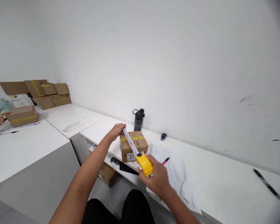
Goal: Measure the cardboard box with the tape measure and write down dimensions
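Small cardboard box [133, 145] on the white desk [224, 180], near its left end. The left hand [118, 130] pinches the free end of the tape [131, 142] at the box's far top edge, its grip pressed together on the blade. The right hand [156, 179] has its grip wrapped around the yellow tape measure [144, 164], held just before the box's near side; the blade spans the top. Beside the box: printed sheets [175, 171] with a red pen [165, 161]. Behind it: a dark bottle [138, 119].
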Demonstrator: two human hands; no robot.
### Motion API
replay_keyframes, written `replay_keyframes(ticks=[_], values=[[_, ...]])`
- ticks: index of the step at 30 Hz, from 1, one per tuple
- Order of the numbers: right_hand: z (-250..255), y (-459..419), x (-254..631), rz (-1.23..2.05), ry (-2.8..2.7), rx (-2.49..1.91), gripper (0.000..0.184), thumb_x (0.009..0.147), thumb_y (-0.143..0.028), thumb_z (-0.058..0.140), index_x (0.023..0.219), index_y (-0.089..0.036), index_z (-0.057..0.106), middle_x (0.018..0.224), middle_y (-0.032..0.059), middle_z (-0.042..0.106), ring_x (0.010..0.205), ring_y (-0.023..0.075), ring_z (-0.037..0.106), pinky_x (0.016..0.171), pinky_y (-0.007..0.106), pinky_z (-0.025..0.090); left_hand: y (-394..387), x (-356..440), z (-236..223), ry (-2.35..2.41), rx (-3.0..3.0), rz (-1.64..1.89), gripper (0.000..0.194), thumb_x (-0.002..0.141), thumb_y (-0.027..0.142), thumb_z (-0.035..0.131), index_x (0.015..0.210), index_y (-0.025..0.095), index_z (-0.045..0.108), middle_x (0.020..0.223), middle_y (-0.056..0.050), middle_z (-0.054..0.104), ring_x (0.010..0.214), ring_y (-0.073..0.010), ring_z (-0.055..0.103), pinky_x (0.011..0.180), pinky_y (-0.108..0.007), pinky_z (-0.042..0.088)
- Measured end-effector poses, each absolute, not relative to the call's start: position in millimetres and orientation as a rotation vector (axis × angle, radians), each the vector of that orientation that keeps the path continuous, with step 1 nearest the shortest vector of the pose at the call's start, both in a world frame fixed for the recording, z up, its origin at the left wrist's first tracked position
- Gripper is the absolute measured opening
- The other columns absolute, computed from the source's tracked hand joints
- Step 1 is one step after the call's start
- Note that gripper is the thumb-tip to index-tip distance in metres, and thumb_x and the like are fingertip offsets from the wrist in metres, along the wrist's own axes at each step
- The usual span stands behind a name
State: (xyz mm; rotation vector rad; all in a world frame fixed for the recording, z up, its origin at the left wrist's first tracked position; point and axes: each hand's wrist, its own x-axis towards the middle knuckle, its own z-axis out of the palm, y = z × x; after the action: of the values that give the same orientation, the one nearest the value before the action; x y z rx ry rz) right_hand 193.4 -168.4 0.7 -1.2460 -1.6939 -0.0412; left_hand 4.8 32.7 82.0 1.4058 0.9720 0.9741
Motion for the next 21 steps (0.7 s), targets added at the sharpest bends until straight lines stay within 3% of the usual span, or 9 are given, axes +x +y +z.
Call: replay_keyframes(ticks=[3,8,16,21], values=[[-7,-172,161,-0.129,-1.685,-1.271,0.054,0.074,-0.031,0.060,0.128,-0.025,0.055,0.102,0.0110,0.070,0.084,0.0305,0.068,0.073,0.044,0.055,53,30,80,1.115,1.491,0.936,0.030,0.079,0.039,0.062,0.063,0.019,0.046,0.054,0.003,0.047,0.047,-0.0092,0.039,0.053,-0.025,0.036],[3,-155,154,-0.082,-1.517,-1.377,0.065,0.078,-0.034,0.056,0.141,-0.029,0.042,0.108,0.0087,0.069,0.087,0.0312,0.068,0.071,0.044,0.055,79,47,67,1.275,1.692,0.951,0.030,0.081,0.043,0.062,0.067,0.020,0.049,0.057,0.002,0.050,0.054,-0.0133,0.043,0.057,-0.026,0.034],[-11,-155,145,-0.136,-1.473,-1.438,0.070,0.077,-0.035,0.055,0.145,-0.031,0.036,0.105,0.0089,0.071,0.074,0.0313,0.070,0.057,0.041,0.053,105,52,62,1.308,2.000,0.892,0.028,0.074,0.035,0.069,0.059,0.022,0.049,0.056,0.001,0.051,0.066,-0.0200,0.052,0.067,-0.027,0.035],[-9,-136,140,0.000,-1.522,-1.574,0.070,0.077,-0.037,0.055,0.145,-0.032,0.035,0.100,0.0084,0.072,0.063,0.0313,0.068,0.050,0.040,0.048,103,69,55,1.397,2.020,0.891,0.026,0.069,0.028,0.073,0.081,0.023,0.051,0.065,-0.001,0.055,0.091,-0.0282,0.059,0.078,-0.030,0.036]])
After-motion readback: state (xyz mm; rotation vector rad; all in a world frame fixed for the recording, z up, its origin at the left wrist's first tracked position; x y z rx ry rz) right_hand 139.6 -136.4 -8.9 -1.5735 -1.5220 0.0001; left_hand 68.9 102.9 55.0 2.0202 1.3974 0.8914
